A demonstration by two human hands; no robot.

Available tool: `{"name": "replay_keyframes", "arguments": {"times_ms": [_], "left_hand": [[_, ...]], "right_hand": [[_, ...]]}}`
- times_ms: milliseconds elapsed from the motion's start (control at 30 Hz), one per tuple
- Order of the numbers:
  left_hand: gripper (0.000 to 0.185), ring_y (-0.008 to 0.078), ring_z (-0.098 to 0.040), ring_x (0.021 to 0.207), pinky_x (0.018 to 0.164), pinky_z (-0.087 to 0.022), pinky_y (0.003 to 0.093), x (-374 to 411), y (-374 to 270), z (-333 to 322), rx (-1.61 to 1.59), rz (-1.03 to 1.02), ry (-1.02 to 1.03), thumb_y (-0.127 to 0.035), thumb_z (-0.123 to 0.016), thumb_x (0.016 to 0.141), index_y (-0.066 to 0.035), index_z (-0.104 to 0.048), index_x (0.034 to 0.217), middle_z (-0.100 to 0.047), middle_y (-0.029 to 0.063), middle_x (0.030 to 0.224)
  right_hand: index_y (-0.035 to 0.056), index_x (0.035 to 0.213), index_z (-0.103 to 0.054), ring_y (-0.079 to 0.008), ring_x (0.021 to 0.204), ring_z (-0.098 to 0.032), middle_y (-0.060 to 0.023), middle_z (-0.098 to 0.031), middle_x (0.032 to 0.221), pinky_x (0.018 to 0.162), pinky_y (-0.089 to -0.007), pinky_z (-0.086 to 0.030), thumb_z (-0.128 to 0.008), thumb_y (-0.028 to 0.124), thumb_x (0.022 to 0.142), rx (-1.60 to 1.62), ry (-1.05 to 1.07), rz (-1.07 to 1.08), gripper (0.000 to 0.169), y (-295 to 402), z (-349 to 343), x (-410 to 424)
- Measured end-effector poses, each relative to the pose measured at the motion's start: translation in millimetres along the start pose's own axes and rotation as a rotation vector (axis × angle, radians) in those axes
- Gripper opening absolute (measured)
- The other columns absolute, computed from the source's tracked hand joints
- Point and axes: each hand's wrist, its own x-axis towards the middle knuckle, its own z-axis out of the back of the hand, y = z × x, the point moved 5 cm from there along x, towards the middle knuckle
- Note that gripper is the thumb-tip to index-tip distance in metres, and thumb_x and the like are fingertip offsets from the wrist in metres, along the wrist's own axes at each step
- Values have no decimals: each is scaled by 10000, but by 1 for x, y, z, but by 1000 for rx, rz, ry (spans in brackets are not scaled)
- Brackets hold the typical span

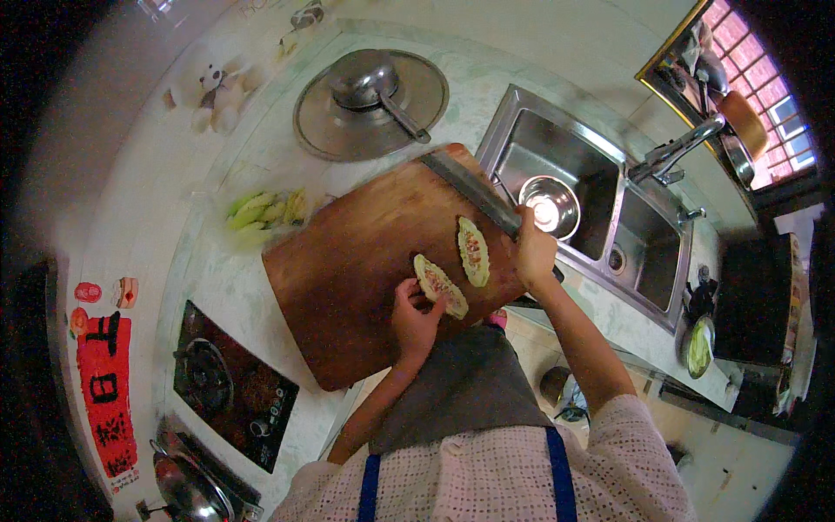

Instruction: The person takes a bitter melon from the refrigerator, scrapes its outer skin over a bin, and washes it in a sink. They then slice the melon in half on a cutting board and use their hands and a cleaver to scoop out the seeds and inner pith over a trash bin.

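A wooden cutting board (365, 228) lies on the counter before me. On it are two lengthwise halves of what looks like a bitter melon, cut faces up with pale flesh and seeds showing. My left hand (416, 323) grips the nearer half (441, 287) between thumb and fingers at its edge. The other half (473, 253) rests a little to the right, untouched. My right hand (536, 251) is closed around the handle of a kitchen knife, hiding most of it. The broad knife blade (471, 190) points away to the upper left, over the board's far right part.
A steel ladle (365, 85) sits on a round metal lid (313, 124) behind the board. Right is a double sink (574, 143) holding a steel bowl (567, 196). Left are blurred green vegetables (261, 212) and a gas cooktop (241, 391). A plate of green vegetable (700, 349) stands far right.
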Motion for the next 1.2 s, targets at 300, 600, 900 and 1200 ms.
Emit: {"name": "replay_keyframes", "arguments": {"times_ms": [300, 600, 900, 1200], "left_hand": [[475, 188, -588, 774, 697, -468, 311, 10, 18, 3, 40, 115, 95, -156, -734, 637, 24, -520, 1021, -609, 106, 869], [416, 161, -556, 874, 751, -466, 276, 3, -50, 29, -613, 245, 149, -9, -672, 699, 0, -462, 1058, -564, 101, 975], [424, 169, -535, 944, 816, -473, 307, -8, -146, 62, -670, 11, 219, 39, -638, 707, -25, -393, 1048, -527, 105, 1033], [403, 175, -532, 960, 824, -466, 295, -13, -160, 55, -693, -49, 237, 43, -632, 715, -17, -405, 1042, -520, 127, 1057]], "right_hand": [[46, 1061, -391, -354, 648, -583, -177, -581, 802, 532, -434, -456, -620, 162, 682, -45, -16, 201, 458, -7, -46, 41], [46, 967, -509, -327, 891, -501, -156, -551, 908, 778, -401, -420, -632, 87, 666, 61, -19, 261, 328, -9, -66, 38], [-4, 976, -544, -264, 797, -553, -132, -570, 893, 741, -327, -429, -550, 205, 820, 773, 42, 18, 261, 30, 15, -15], [-14, 1061, -528, -101, 802, -519, -55, -575, 899, 711, -236, -420, -473, 254, 889, 1060, 208, 176, 324, 87, 88, -92]]}}
